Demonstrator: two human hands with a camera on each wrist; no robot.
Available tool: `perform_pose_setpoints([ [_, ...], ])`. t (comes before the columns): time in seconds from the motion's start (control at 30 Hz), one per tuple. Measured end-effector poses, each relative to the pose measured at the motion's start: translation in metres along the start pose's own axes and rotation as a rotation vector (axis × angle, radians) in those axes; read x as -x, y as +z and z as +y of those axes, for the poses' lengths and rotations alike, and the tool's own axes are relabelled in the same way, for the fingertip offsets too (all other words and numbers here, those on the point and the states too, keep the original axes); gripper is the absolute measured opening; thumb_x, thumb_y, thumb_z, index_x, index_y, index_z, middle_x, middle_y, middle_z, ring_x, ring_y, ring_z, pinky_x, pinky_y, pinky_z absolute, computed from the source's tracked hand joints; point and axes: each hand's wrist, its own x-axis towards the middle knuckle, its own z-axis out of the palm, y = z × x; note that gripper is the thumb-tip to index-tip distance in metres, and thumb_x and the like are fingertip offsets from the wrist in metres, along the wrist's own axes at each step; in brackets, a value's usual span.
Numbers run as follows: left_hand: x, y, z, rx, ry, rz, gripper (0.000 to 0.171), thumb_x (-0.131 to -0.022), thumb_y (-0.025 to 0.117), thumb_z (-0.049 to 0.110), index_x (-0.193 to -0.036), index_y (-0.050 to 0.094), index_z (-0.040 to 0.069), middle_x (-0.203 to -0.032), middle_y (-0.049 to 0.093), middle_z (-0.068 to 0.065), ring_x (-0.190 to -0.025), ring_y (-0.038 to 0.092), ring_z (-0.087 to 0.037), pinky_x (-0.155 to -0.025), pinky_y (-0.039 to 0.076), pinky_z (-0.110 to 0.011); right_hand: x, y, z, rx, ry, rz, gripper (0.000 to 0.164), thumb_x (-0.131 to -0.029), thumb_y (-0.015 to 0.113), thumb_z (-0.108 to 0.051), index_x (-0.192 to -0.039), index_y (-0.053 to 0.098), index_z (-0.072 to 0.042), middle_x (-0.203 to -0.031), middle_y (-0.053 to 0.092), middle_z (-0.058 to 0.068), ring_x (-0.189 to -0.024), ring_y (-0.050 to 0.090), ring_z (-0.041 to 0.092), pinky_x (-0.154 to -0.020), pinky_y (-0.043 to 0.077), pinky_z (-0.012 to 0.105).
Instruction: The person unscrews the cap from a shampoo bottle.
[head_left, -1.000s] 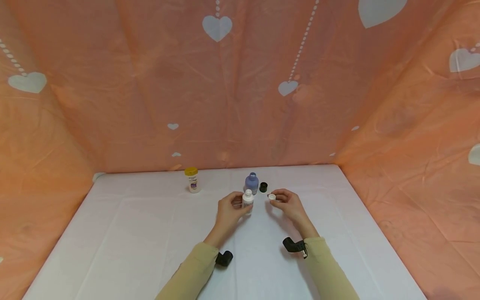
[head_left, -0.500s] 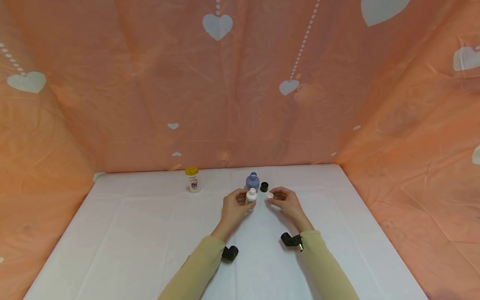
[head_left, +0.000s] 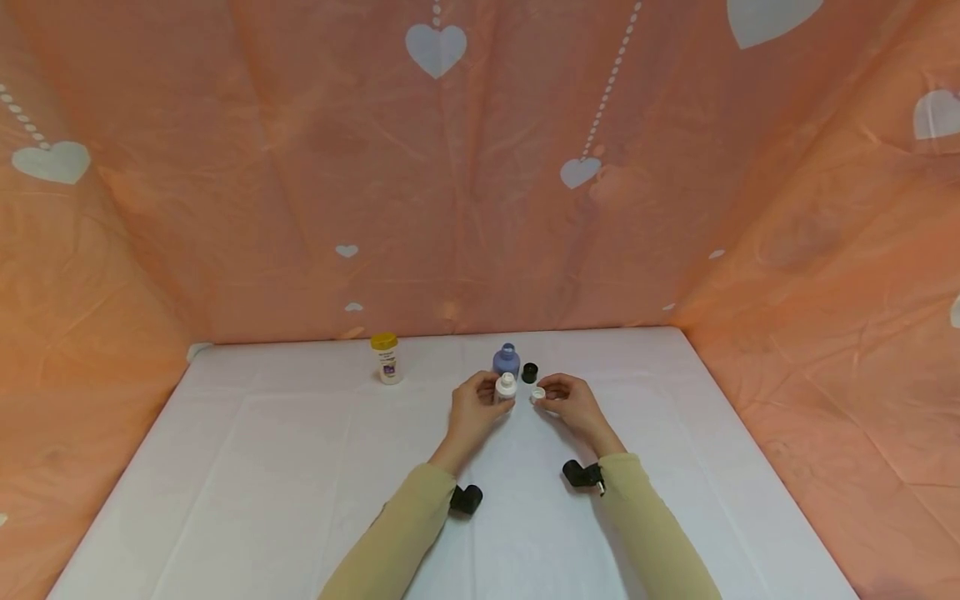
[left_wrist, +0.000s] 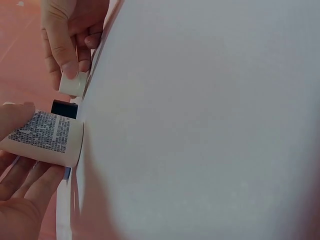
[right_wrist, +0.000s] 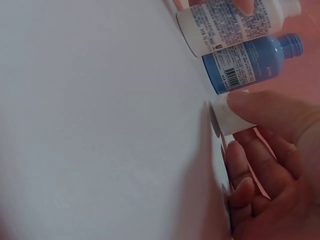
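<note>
A small white bottle [head_left: 506, 387] with an uncapped neck and a printed label [left_wrist: 42, 131] is held by my left hand [head_left: 474, 410], thumb on one side and fingers on the other. Between the thumb and fingers of my right hand [head_left: 573, 407] is a white cap [head_left: 537, 395], pinched just right of the bottle. Behind the white bottle stands a blue bottle [right_wrist: 245, 65], its threaded neck bare. Next to it on the table rests a black cap [head_left: 530, 372].
Farther left on the white-covered table [head_left: 285, 467] stands a white bottle with a yellow lid [head_left: 386, 358]. An orange curtain with pale hearts [head_left: 480, 208] rises along the table's back edge and sides.
My left hand has moved a little right and away from me with the white bottle. The white cap in my right hand has shifted slightly left, narrowing the gap between them.
</note>
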Motion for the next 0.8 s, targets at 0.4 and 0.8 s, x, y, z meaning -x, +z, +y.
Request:
perform_pose_setpoints([
  [0.4, -0.001, 0.003, -0.001, 0.009, -0.021, 0.000, 0.037, -0.069, 0.083, -0.003, -0.101, 0.064, 0.000, -0.099, 0.068, -0.016, -0.093, 0.066, -0.025, -0.080, 0.056, -0.033, 0.000, 0.001, -0.001, 0.042, 0.045, -0.014, 0.029, -0.078, 0.075, 0.005, -0.105, 0.065, 0.001, -0.094, 0.065, 0.011, -0.082, 0.057, 0.020, -0.067, 0.051, 0.024],
  [0.8, 0.006, -0.009, -0.006, -0.045, -0.021, -0.010, 0.039, -0.069, 0.085, 0.002, -0.103, 0.064, 0.001, -0.100, 0.068, -0.012, -0.095, 0.065, -0.027, -0.084, 0.054, -0.036, 0.002, -0.006, -0.004, 0.072, -0.003, -0.067, 0.037, -0.079, 0.075, 0.003, -0.114, 0.061, 0.003, -0.103, 0.065, 0.013, -0.088, 0.059, 0.021, -0.075, 0.050, 0.024],
])
